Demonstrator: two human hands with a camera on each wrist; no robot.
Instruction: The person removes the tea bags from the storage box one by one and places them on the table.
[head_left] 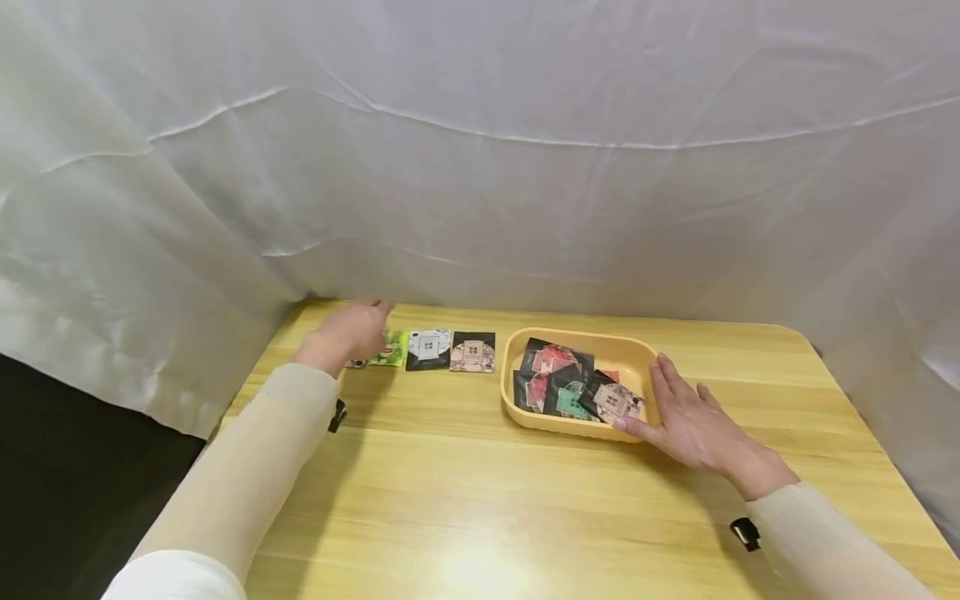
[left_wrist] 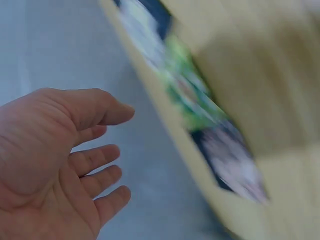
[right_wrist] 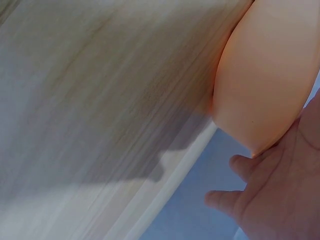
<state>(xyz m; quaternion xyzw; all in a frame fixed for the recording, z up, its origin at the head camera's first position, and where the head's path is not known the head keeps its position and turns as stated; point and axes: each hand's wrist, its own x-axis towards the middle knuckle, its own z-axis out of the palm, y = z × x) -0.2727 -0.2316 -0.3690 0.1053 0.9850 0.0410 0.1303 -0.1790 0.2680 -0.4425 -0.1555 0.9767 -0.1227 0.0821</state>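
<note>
My left hand (head_left: 351, 333) hovers over the left end of a row of sachets, its fingers loosely bent and holding nothing. Partly hidden under it, the end sachet (left_wrist: 231, 162) is dark and pinkish. Beside that lie a green sachet (head_left: 388, 348), a black-and-white sachet (head_left: 428, 348) and a black-and-beige sachet (head_left: 473, 352). My right hand (head_left: 693, 425) rests against the right end of a yellow tray (head_left: 555, 423), fingers extended along its side and thumb at the front rim. Inside the tray, sachets overlap: red-and-black ones (head_left: 555, 358), a green-and-black one (head_left: 572, 400) and a beige-and-black one (head_left: 613, 400).
The wooden table (head_left: 450, 483) has a rounded far right corner. A pale curtain (head_left: 525, 208) hangs along its back and sides. A dark area (head_left: 82, 467) shows beyond the table's left edge.
</note>
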